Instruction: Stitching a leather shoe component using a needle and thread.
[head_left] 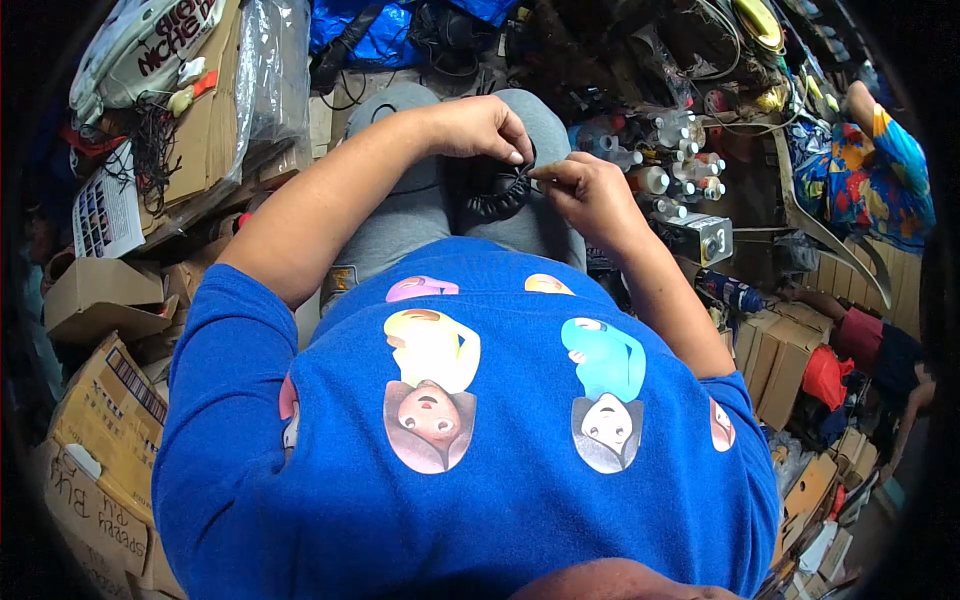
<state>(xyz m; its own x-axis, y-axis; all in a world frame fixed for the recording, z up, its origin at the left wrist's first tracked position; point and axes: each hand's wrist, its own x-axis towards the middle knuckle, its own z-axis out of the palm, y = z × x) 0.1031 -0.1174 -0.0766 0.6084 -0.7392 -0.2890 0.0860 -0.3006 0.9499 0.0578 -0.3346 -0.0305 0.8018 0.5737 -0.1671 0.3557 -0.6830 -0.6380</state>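
Observation:
Over my lap, between the knees of grey trousers [385, 215], hangs a black coiled cord [500, 203], bent in a curve. My left hand [485, 130] comes in from above it, thumb and fingers pinched at the cord's upper end. From the right, my right hand [592, 198] pinches the same end between thumb and forefinger, its other fingers curled. The fingertips of both hands nearly meet there. Exactly how the end is held is too small to make out. The rest of the coil dangles below the fingers.
Several plastic bottles with white caps [690, 165] stand right of my knee, beside a clear box [703, 238]. Cardboard boxes [105, 300] and flat cardboard [205, 110] crowd the left. A blue plastic bag [365, 35] lies ahead. Other people's limbs show at right, one near colourful cloth [850, 165].

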